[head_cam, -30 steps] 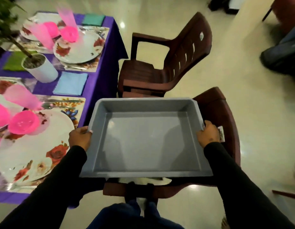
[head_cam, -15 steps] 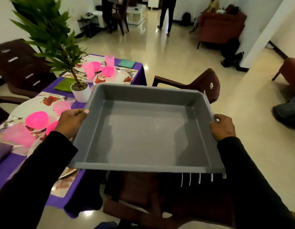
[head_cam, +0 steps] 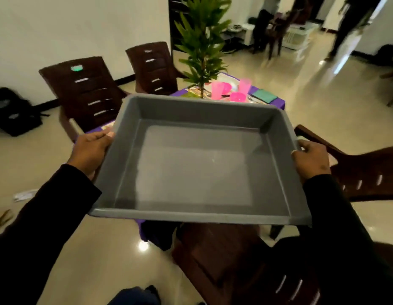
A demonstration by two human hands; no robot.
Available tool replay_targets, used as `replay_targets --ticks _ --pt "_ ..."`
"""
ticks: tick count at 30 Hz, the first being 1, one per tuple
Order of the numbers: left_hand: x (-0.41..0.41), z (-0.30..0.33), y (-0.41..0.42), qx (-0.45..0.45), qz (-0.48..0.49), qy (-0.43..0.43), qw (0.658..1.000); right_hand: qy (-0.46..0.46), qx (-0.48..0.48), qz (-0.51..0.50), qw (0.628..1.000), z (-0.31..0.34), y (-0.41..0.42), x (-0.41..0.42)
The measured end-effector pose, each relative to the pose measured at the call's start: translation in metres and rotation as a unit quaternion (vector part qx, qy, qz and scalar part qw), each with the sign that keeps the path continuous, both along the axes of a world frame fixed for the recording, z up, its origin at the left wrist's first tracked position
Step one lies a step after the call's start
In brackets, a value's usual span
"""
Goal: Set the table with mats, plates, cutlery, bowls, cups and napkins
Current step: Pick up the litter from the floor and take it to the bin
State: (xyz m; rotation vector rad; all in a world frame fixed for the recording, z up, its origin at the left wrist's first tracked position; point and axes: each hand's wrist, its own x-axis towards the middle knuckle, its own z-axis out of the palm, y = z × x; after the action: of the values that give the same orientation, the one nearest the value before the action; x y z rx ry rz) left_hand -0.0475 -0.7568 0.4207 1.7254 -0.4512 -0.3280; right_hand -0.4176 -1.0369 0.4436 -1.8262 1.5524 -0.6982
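Grey plastic tray (head_cam: 197, 170), wide and shallow, held level above the pale tiled floor (head_cam: 323, 111), nothing lying in it. Left hand (head_cam: 89, 150) clamped on the left rim, thumb on top near the far corner, other fingers hidden beneath. Right hand (head_cam: 310, 159) gripping the right rim likewise, thumb over the edge, fingers curled under. Black sleeves (head_cam: 48, 216) on both arms.

Beyond the tray's far wall, mostly hidden by it, a table under a purple cloth (head_cam: 277, 102). Visible on that far end: two pink cups (head_cam: 217, 90), one further right and blurred, a pink bowl (head_cam: 237, 96) just in front of them, part of a white plate (head_cam: 231, 82) behind, a green napkin (head_cam: 263, 95) to the right near the table's edge, a patterned mat (head_cam: 194, 92) peeking out beside the plant stem. Leafy green plant (head_cam: 200, 38) rising tall from the table, its pot hidden by the tray. Cutlery too small and blurred to make out.

Two dark brown plastic chairs (head_cam: 85, 91) against the white wall on the left side of the table, another brown chair directly under the tray, one more to the right. Black bag (head_cam: 12, 111) on the floor by the wall at far left. Blurred standing figure (head_cam: 349, 25) and more furniture in the bright room far back.
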Motion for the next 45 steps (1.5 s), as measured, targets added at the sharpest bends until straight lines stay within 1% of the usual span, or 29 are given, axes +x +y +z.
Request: replay_targets --ticks 4,7,12,16,20,25,27,32,36,39,42,45 --pt "0.030 0.001 0.067 0.019 0.091 0.015 0.996 -0.018 -0.011 0.078 0.997 0.000 0.009 0.078" --pt "0.055 -0.001 0.125 0.031 0.154 0.020 0.987 -0.007 -0.028 0.146 0.989 0.000 0.027 0.146" --pt "0.083 -0.005 0.223 0.014 0.237 0.007 0.971 -0.023 -0.035 0.239 0.970 0.003 0.081 0.258" --pt "0.099 -0.008 0.301 -0.020 0.334 0.013 0.942 -0.043 -0.048 0.300 0.952 0.003 0.131 0.346" --pt "0.105 -0.006 0.372 -0.047 0.394 0.011 0.918 -0.070 -0.048 0.344 0.935 0.004 0.179 0.425" --pt "0.105 0.006 0.444 -0.062 0.464 -0.026 0.883 -0.103 -0.049 0.422 0.900 0.021 0.258 0.501" --pt "0.102 0.008 0.463 -0.070 0.489 -0.025 0.869 -0.104 -0.050 0.447 0.887 0.024 0.280 0.530" --pt "0.098 0.008 0.497 -0.062 0.575 -0.004 0.816 -0.090 -0.024 0.515 0.852 0.024 0.335 0.605" --pt "0.116 0.014 0.518 -0.058 0.624 0.002 0.780 -0.099 -0.011 0.571 0.815 0.024 0.372 0.666" --pt "0.134 0.018 0.531 -0.058 0.658 -0.003 0.751 -0.114 0.012 0.596 0.795 0.024 0.398 0.718" --pt "0.153 0.022 0.537 -0.058 0.687 -0.021 0.724 -0.120 0.023 0.634 0.763 0.034 0.424 0.769" --pt "0.160 0.027 0.537 -0.042 0.725 -0.024 0.687 -0.114 0.036 0.681 0.722 0.040 0.460 0.815"
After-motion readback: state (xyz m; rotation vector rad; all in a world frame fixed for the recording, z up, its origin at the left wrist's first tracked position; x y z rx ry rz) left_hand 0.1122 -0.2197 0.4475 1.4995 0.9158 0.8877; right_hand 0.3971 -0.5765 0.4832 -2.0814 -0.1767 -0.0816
